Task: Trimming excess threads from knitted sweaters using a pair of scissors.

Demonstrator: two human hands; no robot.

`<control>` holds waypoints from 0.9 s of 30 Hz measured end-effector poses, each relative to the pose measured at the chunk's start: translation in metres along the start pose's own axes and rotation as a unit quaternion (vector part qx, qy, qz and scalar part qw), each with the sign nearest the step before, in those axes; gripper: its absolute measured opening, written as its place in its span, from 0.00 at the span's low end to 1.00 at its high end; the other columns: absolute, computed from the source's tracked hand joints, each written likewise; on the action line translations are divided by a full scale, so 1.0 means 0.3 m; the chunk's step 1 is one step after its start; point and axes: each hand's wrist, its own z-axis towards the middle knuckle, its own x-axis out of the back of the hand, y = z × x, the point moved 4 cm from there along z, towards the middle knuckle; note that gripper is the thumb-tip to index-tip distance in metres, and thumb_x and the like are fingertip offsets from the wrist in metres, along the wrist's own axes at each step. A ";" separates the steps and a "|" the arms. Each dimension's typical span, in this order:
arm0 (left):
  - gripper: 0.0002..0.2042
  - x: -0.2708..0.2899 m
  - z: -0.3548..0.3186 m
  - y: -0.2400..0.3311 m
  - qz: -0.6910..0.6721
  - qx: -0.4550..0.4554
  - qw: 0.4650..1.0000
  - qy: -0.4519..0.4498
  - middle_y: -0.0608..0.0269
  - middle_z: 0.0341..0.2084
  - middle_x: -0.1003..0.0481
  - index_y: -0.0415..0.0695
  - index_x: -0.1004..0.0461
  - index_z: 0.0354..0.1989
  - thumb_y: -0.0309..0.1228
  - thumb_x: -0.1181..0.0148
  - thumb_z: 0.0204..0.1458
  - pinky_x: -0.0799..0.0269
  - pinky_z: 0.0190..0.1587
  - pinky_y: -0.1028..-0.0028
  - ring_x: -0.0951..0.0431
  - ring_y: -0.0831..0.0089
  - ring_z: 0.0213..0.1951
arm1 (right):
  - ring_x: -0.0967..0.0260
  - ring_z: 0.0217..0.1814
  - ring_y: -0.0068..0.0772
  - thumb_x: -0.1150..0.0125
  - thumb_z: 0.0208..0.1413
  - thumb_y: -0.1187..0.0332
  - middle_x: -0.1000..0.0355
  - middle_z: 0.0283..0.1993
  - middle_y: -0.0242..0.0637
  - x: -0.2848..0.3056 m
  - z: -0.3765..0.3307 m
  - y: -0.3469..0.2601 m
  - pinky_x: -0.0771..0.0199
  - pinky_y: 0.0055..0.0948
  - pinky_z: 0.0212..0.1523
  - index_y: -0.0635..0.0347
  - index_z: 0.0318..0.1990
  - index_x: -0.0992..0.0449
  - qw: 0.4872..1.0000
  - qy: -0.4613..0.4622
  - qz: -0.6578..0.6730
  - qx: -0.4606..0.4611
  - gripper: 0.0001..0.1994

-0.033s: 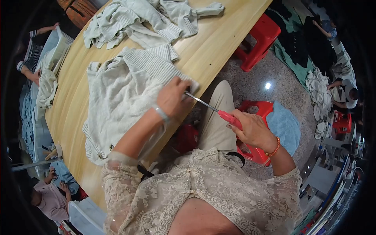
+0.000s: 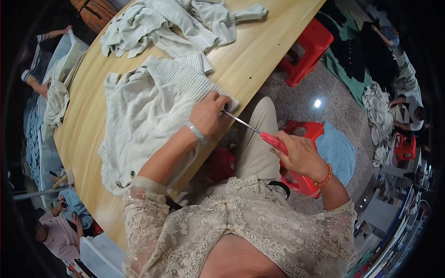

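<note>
1 pale knit sweater (image 2: 148, 111) lies flat on the wooden table (image 2: 259, 51), its ribbed hem at the table's near edge. The left hand (image 2: 208, 116) pinches that hem between fingers and thumb. The right hand (image 2: 299, 155), off the table's edge, is closed around 1 pair of red-handled scissors (image 2: 259, 132); the blade tips meet the pinched hem. 1 heap of similar knitwear (image 2: 176, 23) lies farther along the table. 3 red stools (image 2: 310, 41) stand beside the table.
</note>
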 end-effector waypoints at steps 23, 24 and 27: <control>0.27 0.426 -1.132 -0.274 0.125 0.314 0.938 0.083 0.44 0.55 0.34 0.45 0.29 0.54 0.25 0.33 0.39 0.36 0.60 0.59 0.34 0.47 0.57 | 0.29 0.40 0.58 0.33 0.45 0.73 0.31 0.47 0.51 -0.164 0.506 -0.205 0.27 0.48 0.40 0.63 0.51 0.33 0.961 0.092 -0.123 0.230 0.24; 0.24 0.425 -1.141 -0.280 0.137 0.284 0.943 0.110 0.44 0.54 0.33 0.44 0.27 0.52 0.22 0.36 0.41 0.35 0.59 0.60 0.33 0.47 0.56 | 0.29 0.40 0.59 0.34 0.46 0.73 0.31 0.47 0.51 -0.184 0.536 -0.222 0.27 0.49 0.40 0.62 0.51 0.34 0.962 0.067 -0.146 0.223 0.23; 0.16 0.437 -1.152 -0.318 0.125 0.280 0.942 0.135 0.49 0.45 0.29 0.42 0.25 0.44 0.17 0.43 0.44 0.32 0.53 0.61 0.30 0.50 0.51 | 0.29 0.42 0.59 0.36 0.47 0.72 0.30 0.44 0.51 -0.166 0.586 -0.249 0.28 0.50 0.41 0.62 0.47 0.34 0.961 0.018 -0.168 0.219 0.19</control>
